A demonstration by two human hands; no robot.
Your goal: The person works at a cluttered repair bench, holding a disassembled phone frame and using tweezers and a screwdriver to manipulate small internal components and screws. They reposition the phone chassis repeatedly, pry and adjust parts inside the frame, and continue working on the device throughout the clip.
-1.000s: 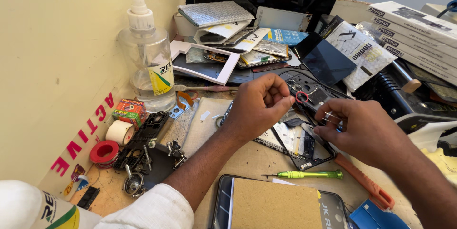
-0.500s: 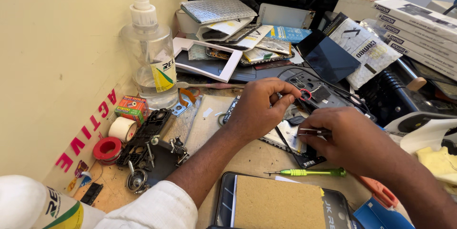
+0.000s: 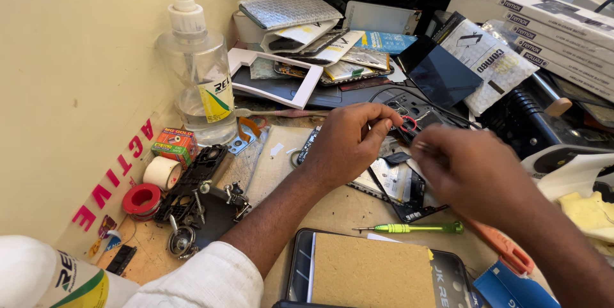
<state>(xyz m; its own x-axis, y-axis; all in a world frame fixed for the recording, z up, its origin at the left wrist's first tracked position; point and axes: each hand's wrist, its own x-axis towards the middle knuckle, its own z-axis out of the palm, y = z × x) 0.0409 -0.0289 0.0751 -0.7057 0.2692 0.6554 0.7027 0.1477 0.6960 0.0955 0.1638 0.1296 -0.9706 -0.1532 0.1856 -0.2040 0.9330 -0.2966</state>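
My left hand point(image 3: 348, 145) reaches over an opened phone point(image 3: 398, 183) that lies flat on the bench. Its thumb and forefinger are pinched together just left of a small red ring point(image 3: 408, 125); I see nothing between the fingertips. My right hand point(image 3: 476, 170) is blurred with motion just right of that ring, fingers closed around a thin dark tool whose tip points toward the left hand. The two hands almost touch above the phone's upper end. A white sleeve point(image 3: 204, 279) covers my left forearm.
A green screwdriver point(image 3: 409, 227) and an orange pry tool point(image 3: 505, 252) lie in front of the phone. A clear pump bottle point(image 3: 198, 84), tape rolls point(image 3: 160, 172), a black clamp fixture point(image 3: 198, 196), a cardboard-topped device point(image 3: 371, 269), stacked white boxes point(image 3: 563, 23) and loose phone parts point(image 3: 332, 52) crowd the bench.
My right hand has moved up and left toward the left hand and now blurs. The left hand keeps its pinch over the phone. The view has shifted slightly.
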